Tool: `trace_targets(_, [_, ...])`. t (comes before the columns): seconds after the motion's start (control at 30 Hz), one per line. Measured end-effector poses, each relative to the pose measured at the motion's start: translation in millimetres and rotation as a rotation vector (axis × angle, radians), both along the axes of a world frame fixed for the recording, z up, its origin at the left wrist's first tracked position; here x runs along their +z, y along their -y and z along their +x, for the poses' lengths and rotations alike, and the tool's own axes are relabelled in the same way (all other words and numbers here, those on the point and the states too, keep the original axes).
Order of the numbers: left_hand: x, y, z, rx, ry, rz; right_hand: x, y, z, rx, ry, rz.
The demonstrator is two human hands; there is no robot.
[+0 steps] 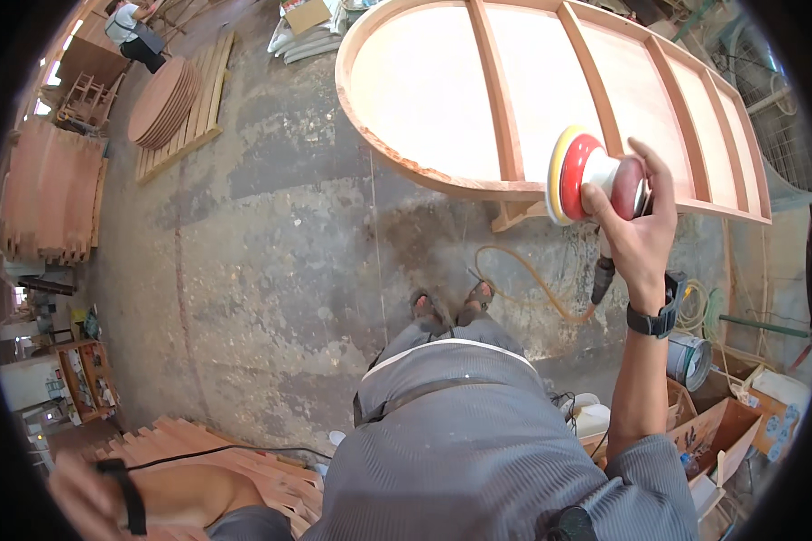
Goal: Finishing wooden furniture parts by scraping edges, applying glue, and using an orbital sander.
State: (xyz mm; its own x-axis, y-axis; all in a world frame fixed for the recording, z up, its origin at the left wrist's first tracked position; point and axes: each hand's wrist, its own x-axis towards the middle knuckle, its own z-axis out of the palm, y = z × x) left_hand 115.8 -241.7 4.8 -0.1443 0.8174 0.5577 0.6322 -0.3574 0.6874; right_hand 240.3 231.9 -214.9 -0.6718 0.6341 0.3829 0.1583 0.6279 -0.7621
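Note:
An orbital sander [579, 177] with a red body and a yellow-edged pad is gripped in my right hand [645, 230], raised beside the near edge of a large wooden panel frame [433, 178]. Its pad is tilted to the left, on edge. The frame has one rounded end and several cross ribs over a pale panel. From below the sander a tan air hose [550, 293] curls down near my feet. My left hand [81, 500] is out at the lower left, smeared by motion, so its fingers cannot be made out. Reddish wooden boards [244, 473] lie close to that arm.
Round wooden tops [165, 104] are stacked on a slatted pallet [209, 95] at the far left, near another person [133, 34]. A tall stack of boards [50, 194] stands along the left. A metal bucket [688, 361] and an open wooden box [717, 433] stand at right.

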Motion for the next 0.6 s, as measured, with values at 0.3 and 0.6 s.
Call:
trace_targets(0.3, [-272.7,-43.6,-65.6,0.792,0.902,-0.632,-43.9,9.3,-44.1,0.067,0.558,0.329])
trace_targets(0.6, [-464.7,-36.5,-55.9,0.677,0.961,-0.994,-58.9,48.7,-102.4,0.166,0.774,0.243])
